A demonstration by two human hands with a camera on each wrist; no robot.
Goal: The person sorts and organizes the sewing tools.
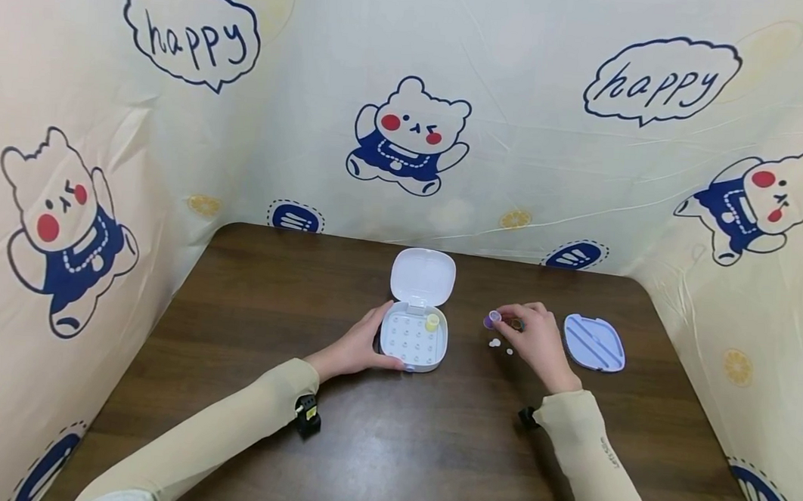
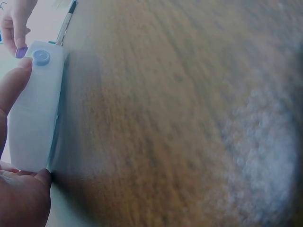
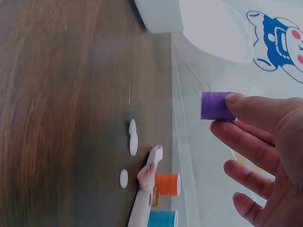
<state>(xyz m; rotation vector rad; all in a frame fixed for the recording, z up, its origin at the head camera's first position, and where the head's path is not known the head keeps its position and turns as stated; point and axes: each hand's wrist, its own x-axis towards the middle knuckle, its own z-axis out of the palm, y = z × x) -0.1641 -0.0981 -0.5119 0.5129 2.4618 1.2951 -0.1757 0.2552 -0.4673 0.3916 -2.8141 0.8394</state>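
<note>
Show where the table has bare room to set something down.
Bare patches on the table: its near middle, between the sleeves, and its far left, bordered by the left hand and open case. Crowded: around the right hand, with the purple spool, white pieces, orange spool and teal spool, beside the blue tray.

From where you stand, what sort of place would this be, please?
Likely a screened-off tabletop workspace: a dark-brown wood-grain table, pale bear-printed sheeting on three sides, and a cylindrical purple thread spool.
</note>
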